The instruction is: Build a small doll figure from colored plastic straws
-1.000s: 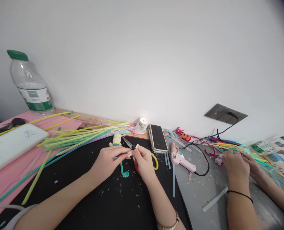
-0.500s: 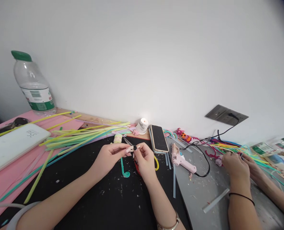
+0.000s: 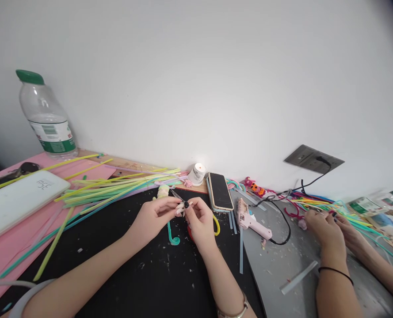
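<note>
Now slightly higher, left hand (image 3: 152,218) and right hand (image 3: 202,223) pinch a pale piece (image 3: 181,208) between fingers (image 3: 165,203).

The bottle (image 3: 48,104) is clear, glossy plastic; the stems (image 3: 116,191) have a fuzzy, matt pile, like the figure (image 3: 163,191). The scissors (image 3: 177,194) show smooth metal. Phone (image 3: 220,192): dark, glassy screen. Glue gun (image 3: 256,227): smooth plastic. Glue stick (image 3: 241,254): translucent, satiny. Cup (image 3: 196,176): matt, paper-like. Mat (image 3: 133,278): matt. Table (image 3: 130,164): wood-like at back. Socket (image 3: 300,155): brushed, metallic.
</note>
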The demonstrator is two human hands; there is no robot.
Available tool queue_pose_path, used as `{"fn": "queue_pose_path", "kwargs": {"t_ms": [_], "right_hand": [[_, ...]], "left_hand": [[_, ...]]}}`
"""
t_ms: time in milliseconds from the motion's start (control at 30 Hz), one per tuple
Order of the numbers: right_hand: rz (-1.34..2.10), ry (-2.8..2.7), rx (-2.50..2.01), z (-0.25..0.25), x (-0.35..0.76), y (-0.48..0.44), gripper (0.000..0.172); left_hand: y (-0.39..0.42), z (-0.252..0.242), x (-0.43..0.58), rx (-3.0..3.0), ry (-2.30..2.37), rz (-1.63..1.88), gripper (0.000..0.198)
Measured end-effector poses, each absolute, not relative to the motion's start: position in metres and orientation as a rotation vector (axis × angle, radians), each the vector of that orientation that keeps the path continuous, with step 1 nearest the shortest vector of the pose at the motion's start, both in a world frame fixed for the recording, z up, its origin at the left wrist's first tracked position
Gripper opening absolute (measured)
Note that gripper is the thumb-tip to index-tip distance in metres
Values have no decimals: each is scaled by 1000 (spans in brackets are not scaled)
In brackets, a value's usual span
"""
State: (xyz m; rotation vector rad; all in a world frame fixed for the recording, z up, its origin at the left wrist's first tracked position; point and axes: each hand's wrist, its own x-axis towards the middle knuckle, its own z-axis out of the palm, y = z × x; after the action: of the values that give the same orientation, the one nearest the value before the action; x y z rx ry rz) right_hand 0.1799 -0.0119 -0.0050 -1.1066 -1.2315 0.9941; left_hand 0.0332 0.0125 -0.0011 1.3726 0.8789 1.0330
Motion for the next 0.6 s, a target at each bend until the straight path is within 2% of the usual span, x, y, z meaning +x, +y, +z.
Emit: {"fn": "queue_pose_path", "kwargs": {"t_ms": [167,600], "right_hand": [[907,-1378,-1192,-3,182,-14,17],[918,-1046,-1163,-4,179,-8,30]], "left_hand": [[14,-3,31,1560,976,1046,23],[18,-6,32,1026,910,1136,22]]}}
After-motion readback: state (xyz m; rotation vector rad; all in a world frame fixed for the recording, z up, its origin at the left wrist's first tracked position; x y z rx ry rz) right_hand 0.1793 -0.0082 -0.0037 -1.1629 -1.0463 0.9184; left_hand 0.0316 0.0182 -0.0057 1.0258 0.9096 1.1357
